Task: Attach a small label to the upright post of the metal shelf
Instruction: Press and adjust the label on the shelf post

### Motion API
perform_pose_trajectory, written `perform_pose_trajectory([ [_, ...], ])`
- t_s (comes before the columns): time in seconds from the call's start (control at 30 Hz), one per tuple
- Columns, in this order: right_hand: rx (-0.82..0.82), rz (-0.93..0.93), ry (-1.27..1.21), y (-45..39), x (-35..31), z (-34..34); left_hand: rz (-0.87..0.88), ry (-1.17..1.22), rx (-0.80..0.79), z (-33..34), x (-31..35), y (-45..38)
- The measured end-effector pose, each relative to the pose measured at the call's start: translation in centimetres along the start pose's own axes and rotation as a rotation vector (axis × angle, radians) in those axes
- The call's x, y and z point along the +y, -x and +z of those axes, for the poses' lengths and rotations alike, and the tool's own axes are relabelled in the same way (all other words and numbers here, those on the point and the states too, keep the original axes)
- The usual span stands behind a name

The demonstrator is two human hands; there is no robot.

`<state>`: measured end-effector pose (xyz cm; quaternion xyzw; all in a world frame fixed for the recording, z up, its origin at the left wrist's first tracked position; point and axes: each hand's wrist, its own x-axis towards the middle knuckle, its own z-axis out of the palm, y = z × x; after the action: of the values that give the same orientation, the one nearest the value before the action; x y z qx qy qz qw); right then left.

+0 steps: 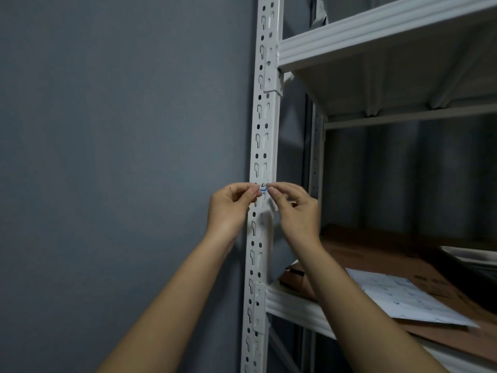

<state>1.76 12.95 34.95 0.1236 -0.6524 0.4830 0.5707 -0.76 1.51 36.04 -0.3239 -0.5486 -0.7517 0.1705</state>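
- Forearms rise from the bottom edge of the view, one on each side of the post, so both hands meet at the same spot on its front face.
- Left hand (pixel 231 204) is curled, thumb and forefinger pinching the left edge of the label; the other fingers fold back, likely to stay clear of the sticky side.
- Right hand (pixel 294 208) mirrors it, fingertips pinching the label's right edge, with the palm turned toward the shelf.
- Label (pixel 263 187) sits between the two pinches, right at the front face of the post (pixel 265 122), about midway between the upper and lower shelf brackets. It is small and white with a blue border and a dark mark; the mark cannot be read.
- Holding it by both edges probably keeps it flat and level for lining up over the slotted holes. Whether it already touches the metal cannot be told, since the fingers cover its edges.
- Lower shelf (pixel 290 305), behind the right arm, carries flattened cardboard (pixel 376 254) and a printed sheet (pixel 408 297) near its front edge; the arm hides the cardboard's left end, and the print is too faint to read.
- Upper shelf (pixel 376 30) is seen from below and runs off the right edge.
- Grey wall (pixel 121 130) fills the left side beyond the post.
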Motion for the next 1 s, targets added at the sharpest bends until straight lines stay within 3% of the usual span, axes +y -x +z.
perform_pose_trajectory([
  [0.23,-0.037,0.035,-0.101,1.6,-1.9,0.2,-0.016,0.092,0.066,-0.4,1.4,1.5],
  [0.73,0.010,-0.241,0.183,2.1,-2.6,0.2,0.015,-0.022,0.047,-0.7,2.3,2.6],
  [0.87,-0.026,-0.368,0.339,1.8,-2.0,-0.1,0.007,-0.239,-0.002,-1.3,2.2,2.5],
  [1.0,-0.238,-0.464,0.574,1.1,-1.6,-0.9,0.152,-0.738,-0.098,-2.1,1.7,2.7],
])
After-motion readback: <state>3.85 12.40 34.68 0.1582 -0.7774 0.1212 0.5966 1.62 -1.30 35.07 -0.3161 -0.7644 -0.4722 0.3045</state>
